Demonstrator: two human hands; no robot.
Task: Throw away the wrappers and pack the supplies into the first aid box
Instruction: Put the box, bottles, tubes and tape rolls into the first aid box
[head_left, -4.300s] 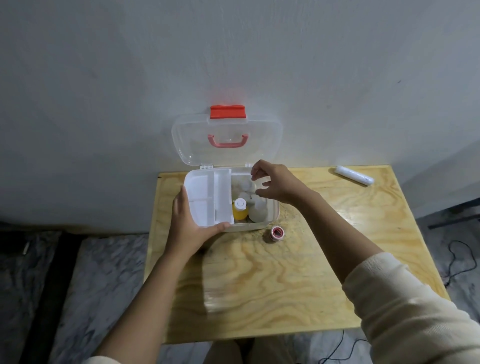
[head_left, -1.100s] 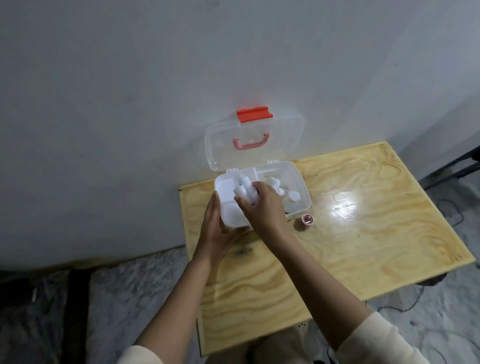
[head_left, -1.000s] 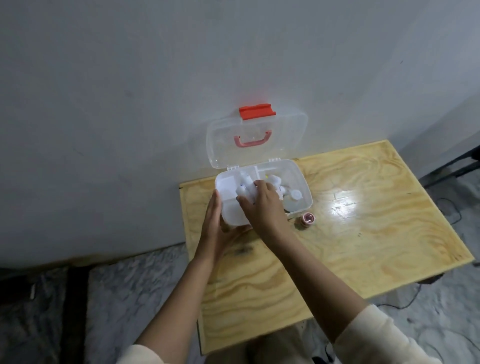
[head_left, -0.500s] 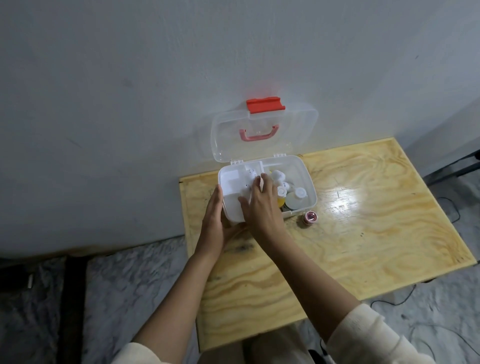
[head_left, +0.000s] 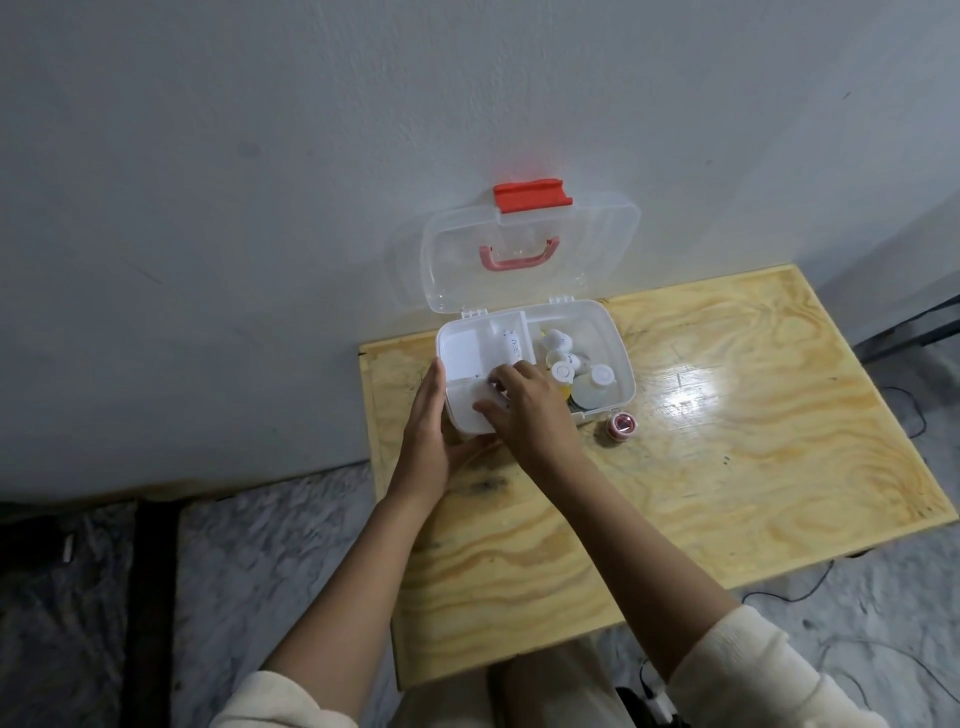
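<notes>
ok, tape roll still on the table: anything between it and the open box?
Only the box's own front wall. The tape roll sits on bare table just outside the first aid box, whose lid is open. Right hand is beside it.

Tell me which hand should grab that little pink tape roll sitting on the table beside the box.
Probably the right hand. It is over the open first aid box, on the side of the tape roll, which lies just outside the near right corner. The left hand grips the box's left edge, steadying it.

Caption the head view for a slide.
Both hands at the open first aid box; tape roll waits on the table.
</notes>
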